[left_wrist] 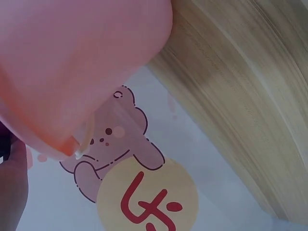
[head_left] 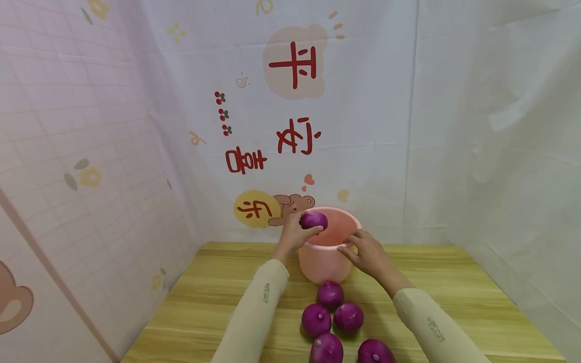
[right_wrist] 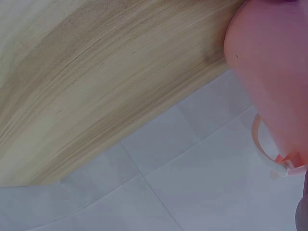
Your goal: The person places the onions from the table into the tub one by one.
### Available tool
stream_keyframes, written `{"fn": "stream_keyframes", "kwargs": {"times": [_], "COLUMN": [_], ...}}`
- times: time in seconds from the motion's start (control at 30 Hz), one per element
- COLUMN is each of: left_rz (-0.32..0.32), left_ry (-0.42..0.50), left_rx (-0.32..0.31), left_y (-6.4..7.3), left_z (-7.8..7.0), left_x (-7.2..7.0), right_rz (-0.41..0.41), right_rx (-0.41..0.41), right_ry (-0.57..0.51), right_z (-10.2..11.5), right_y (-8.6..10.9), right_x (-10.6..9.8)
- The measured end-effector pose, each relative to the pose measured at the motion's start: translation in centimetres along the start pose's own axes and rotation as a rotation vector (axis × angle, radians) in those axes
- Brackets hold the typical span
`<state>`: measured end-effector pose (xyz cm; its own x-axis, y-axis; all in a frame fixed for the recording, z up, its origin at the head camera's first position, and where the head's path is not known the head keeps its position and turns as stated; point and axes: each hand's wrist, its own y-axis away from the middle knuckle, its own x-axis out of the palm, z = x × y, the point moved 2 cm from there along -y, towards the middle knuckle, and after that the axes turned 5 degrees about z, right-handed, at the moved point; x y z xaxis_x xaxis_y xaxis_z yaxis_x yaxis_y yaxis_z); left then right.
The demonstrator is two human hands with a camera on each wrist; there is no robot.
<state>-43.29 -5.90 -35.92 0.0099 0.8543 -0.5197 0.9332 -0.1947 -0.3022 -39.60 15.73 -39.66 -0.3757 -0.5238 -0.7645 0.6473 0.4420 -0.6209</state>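
Observation:
My left hand grips a purple onion over the left rim of a pink bucket. On the bucket's right side, my right hand pinches the rim, fingers over the edge and thumb outside. At the left edge of the left wrist view, part of the left hand shows beside the bucket. Only a sliver of the right hand appears in the right wrist view, near the rim. The bucket's bottom inside is hidden.
Several purple onions lie on the wooden table before the bucket; the nearest onion is close to its base. A patterned cloth hangs behind. The bucket's pale handle hangs at its side.

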Motion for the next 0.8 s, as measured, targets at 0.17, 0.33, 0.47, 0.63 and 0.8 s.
{"fn": "stream_keyframes", "kwargs": {"times": [0.17, 0.33, 0.47, 0.63, 0.8], "left_rz": [0.025, 0.026, 0.016, 0.012, 0.021], "left_ry": [0.045, 0.077, 0.072, 0.068, 0.095], "left_rx": [-0.018, -0.043, -0.035, -0.025, -0.03], "left_y": [0.1, 0.4, 0.6, 0.9, 1.6], "left_z": [0.4, 0.4, 0.2, 0.3, 0.6], "left_x": [0.4, 0.5, 0.3, -0.2, -1.0], "right_rz": [-0.008, -0.015, -0.021, -0.021, -0.019], "right_rx": [-0.001, -0.011, -0.013, -0.011, -0.008], "right_ry": [-0.005, -0.002, 0.005, -0.001, -0.012], "right_z": [0.0, 0.1, -0.1, -0.1, -0.3], "right_y": [0.0, 0.1, 0.1, 0.1, 0.0], "right_x": [0.1, 0.0, -0.1, -0.1, 0.1]}}
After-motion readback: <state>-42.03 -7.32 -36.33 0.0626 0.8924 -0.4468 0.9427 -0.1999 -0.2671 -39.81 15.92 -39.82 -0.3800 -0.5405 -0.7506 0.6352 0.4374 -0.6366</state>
